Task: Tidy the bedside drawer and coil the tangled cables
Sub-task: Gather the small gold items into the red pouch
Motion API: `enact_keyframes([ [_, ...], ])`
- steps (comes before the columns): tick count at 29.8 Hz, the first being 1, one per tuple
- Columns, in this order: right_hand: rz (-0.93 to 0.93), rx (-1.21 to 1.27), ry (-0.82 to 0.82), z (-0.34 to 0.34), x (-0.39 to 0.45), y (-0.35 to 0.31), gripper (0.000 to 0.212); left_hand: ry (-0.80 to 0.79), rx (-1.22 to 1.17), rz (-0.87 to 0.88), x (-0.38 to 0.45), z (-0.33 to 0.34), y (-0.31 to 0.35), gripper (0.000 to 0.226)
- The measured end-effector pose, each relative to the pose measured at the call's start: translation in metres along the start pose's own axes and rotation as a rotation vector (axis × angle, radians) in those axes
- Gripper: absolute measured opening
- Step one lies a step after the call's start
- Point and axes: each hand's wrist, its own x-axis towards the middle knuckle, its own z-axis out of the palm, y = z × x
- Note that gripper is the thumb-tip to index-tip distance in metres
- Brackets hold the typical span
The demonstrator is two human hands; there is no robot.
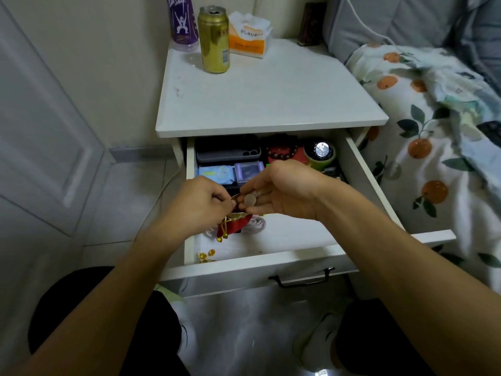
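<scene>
The white bedside drawer [360,169] is pulled open. Over its middle, my left hand [199,204] pinches the open mouth of a small red pouch [237,222] with gold cords. My right hand [282,189] holds a round silver coin [250,200] at its fingertips, right at the pouch's mouth. A pale coiled cable [256,225] lies on the drawer floor just under the pouch, partly hidden. Small gold nuggets [207,255] lie in the front left corner.
At the back of the drawer are a dark phone case [227,150], blue and purple packets [217,173], a red box with beads [283,153] and a watch [321,151]. On the nightstand top [271,96] stand a gold can [214,39], a purple bottle [183,23] and tissues [248,33]. The bed is on the right.
</scene>
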Motion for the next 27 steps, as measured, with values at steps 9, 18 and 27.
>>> enact_keyframes([
  [9,-0.011,-0.178,0.087,0.006,-0.001,0.002,0.033,-0.003,-0.019,0.013,0.001,0.004,-0.002,0.021],
  [18,-0.073,-0.794,0.129,0.007,0.016,0.018,0.024,0.051,-0.069,-0.056,0.0,-0.002,-0.014,0.02],
  [27,0.113,-1.483,-0.155,0.013,0.039,0.05,0.033,-0.017,-0.109,-0.054,0.012,-0.01,-0.026,0.016],
])
